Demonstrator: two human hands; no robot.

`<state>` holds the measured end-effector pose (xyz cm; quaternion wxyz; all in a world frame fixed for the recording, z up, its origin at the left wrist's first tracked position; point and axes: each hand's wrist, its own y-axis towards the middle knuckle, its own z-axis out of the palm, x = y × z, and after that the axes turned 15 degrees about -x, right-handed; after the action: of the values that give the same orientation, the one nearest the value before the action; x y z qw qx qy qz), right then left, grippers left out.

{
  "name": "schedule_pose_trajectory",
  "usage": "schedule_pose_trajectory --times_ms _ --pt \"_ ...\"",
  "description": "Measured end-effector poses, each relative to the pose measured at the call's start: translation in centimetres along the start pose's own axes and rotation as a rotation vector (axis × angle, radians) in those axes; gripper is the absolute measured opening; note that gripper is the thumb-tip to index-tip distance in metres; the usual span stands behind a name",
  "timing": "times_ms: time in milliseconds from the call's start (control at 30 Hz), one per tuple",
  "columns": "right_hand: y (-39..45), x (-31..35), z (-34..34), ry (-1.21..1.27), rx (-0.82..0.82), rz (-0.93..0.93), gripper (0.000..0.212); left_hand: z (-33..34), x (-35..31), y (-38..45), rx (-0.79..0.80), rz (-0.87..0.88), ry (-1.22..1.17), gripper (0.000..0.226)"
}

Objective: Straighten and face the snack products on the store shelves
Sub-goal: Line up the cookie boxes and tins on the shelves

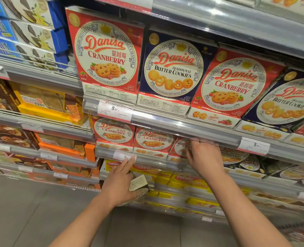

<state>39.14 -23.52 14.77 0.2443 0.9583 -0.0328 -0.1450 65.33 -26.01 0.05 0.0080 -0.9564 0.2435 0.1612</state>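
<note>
left hand (118,184) grips a small dark cardboard cookie box (138,186) | right hand (203,157), fingers curled, reaches a tilted red cardboard cranberry box (180,148) | upper row faced; lower unfinished

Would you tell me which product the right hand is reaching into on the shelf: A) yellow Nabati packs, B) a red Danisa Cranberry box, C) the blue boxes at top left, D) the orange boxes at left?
B: the right hand reaches onto the third red Danisa Cranberry box of the lower Danisa row.
</note>
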Motion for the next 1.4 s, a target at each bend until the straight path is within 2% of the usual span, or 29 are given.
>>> schedule_pose_trajectory --times_ms 400,600,667,733,833,933,1000,1133,1267,1400 --pt "-0.4 0.8 0.0 0.016 -0.050 0.073 0.026 -0.3 1.1 0.1 0.043 0.046 -0.004 0.054" --pt "-3.6 0.2 0.6 0.142 -0.154 0.108 0.056 -1.9 0.0 0.0 0.023 0.034 -0.080 0.083" --pt "-6.3 0.4 0.6 0.320 -0.225 0.133 0.051 -1.6 -0.5 -0.2 -0.030 0.019 -0.157 0.069" --pt "-9.4 0.7 0.8 0.487 -0.238 0.198 0.038 -1.1 -1.3 -0.6 -0.042 -0.031 -0.323 0.044" --pt "-13.2 0.9 1.5 0.653 -0.018 0.391 0.028 -0.3 -2.9 -1.1 -0.008 -0.152 -0.593 0.028" --pt "-15.5 -0.1 3.0 0.725 0.195 0.580 0.030 0.9 -4.7 -1.5 0.038 -0.292 -0.845 0.020" --pt "-16.5 -1.1 3.9 0.796 0.256 0.715 0.029 1.3 -6.0 -1.7 0.089 -0.429 -1.021 0.031" --pt "-17.3 -2.7 5.2 1.055 0.317 0.987 0.024 1.0 -8.9 -1.9 0.178 -0.678 -1.342 0.023" --pt "-17.8 -4.6 5.7 1.250 0.341 0.992 0.026 0.4 -12.1 -1.4 0.182 -0.722 -1.453 0.023" --pt "-18.2 -8.8 6.5 1.278 0.326 0.991 0.057 1.0 -16.2 -0.6 0.166 -0.769 -1.484 0.023"
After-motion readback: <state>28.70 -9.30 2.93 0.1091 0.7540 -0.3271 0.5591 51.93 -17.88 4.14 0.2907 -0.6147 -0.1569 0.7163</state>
